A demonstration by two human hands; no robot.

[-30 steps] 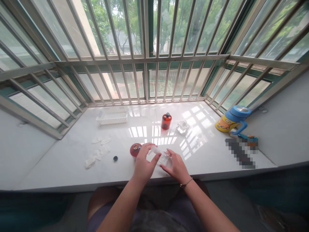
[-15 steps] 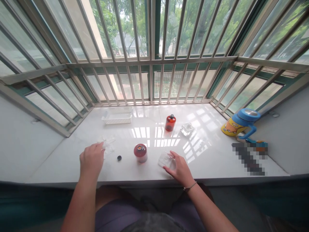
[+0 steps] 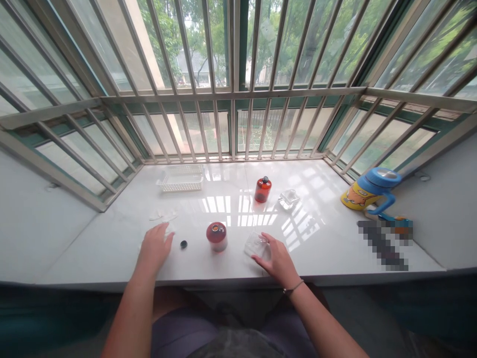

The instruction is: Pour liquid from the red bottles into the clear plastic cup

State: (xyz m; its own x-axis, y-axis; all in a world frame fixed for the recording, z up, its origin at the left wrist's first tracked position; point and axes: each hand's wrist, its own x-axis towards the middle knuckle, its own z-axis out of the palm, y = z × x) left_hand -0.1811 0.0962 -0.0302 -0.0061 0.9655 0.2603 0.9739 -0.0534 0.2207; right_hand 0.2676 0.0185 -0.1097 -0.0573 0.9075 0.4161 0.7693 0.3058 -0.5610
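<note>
My left hand rests low over the left part of the white counter, thumb apart from the fingers. Small clear-white pieces lie just beyond its fingertips; part of them is hidden under the hand. Beside it sits a small black cap. In the middle stands a red, see-through bottle with its mouth uncovered. My right hand has thumb and fingers round the near-right side of a clear plastic box on the counter.
Farther back are a second red bottle with a black cap, another clear plastic container and a white basket. At right lies a blue and yellow mug beside a blurred dark item. Metal window bars close off the back.
My left hand has moved right and toward me, away from the clear-white pieces, which show more now. My right hand and the clear plastic box have stayed in place.
</note>
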